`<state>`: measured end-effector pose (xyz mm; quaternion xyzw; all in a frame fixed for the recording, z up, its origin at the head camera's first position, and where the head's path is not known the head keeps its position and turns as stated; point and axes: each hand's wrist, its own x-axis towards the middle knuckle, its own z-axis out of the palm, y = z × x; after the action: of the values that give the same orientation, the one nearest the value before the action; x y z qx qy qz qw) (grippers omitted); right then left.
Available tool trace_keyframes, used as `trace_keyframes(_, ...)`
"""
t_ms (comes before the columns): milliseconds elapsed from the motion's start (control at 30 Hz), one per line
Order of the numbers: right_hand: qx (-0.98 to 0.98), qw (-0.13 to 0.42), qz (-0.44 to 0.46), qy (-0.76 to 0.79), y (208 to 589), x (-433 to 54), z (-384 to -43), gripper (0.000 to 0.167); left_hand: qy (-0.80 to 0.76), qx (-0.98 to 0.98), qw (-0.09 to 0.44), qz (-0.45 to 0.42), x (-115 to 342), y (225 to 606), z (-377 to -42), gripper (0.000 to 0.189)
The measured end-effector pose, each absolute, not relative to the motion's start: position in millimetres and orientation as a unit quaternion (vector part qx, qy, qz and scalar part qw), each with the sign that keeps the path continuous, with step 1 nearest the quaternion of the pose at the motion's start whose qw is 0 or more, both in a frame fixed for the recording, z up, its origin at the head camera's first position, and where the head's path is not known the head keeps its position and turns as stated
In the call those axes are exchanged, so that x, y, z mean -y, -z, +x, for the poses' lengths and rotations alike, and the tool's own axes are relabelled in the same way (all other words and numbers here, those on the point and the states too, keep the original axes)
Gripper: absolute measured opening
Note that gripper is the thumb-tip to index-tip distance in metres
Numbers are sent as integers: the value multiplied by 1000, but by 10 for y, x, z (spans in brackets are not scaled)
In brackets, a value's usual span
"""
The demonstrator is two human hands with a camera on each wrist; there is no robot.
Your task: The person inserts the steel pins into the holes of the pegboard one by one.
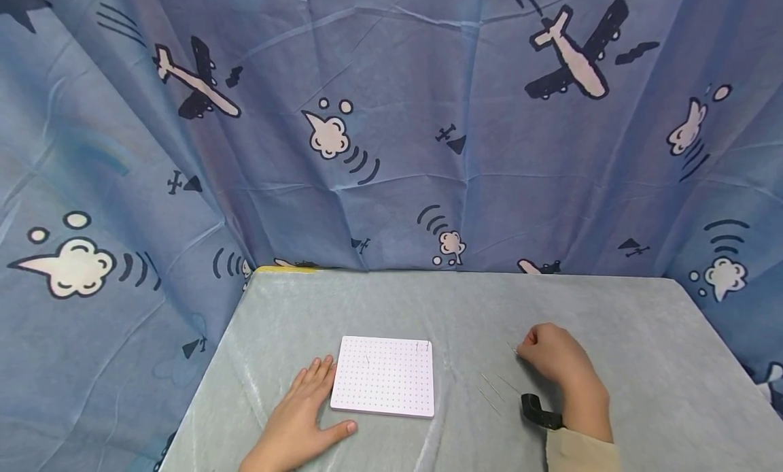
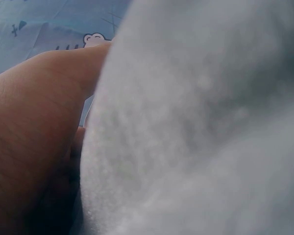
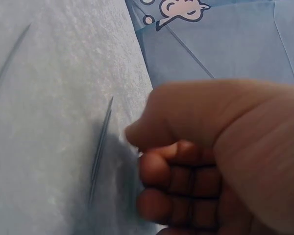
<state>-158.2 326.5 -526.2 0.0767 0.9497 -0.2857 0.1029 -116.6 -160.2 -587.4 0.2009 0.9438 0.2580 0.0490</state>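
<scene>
A white board (image 1: 382, 377) dotted with small holes lies on the cloth-covered table. A few thin pins (image 1: 368, 360) show on it, two of them near its far right corner. Flat on the cloth at the board's left edge rests my left hand (image 1: 300, 414), fingers straight, fingertips by the edge. To the right, my right hand (image 1: 553, 356) has curled fingers, thumb and forefinger close together. Beside them lie thin metal needles (image 3: 101, 152) on the cloth. Whether a needle is between those fingertips is hidden.
More thin needles (image 1: 489, 397) lie loose between the board and the right wrist. A black wrist device (image 1: 538, 414) sits at the right wrist. Behind the grey tablecloth (image 1: 379, 302) hangs a blue curtain (image 1: 391, 118) printed with planes. A yellow strip (image 1: 284, 269) marks the far left edge.
</scene>
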Motion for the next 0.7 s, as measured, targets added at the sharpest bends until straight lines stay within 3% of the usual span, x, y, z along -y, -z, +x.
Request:
trace_keyframes(433,-935,46,28,349,5216,-2952,-1688,3,-255,-944,55,202,1609,5877,-1173,113)
trace_keyframes(700,-909,4,-31,416,5210,-2665,-1756,9,-257,-943,53,204,1612,5866,-1174,113)
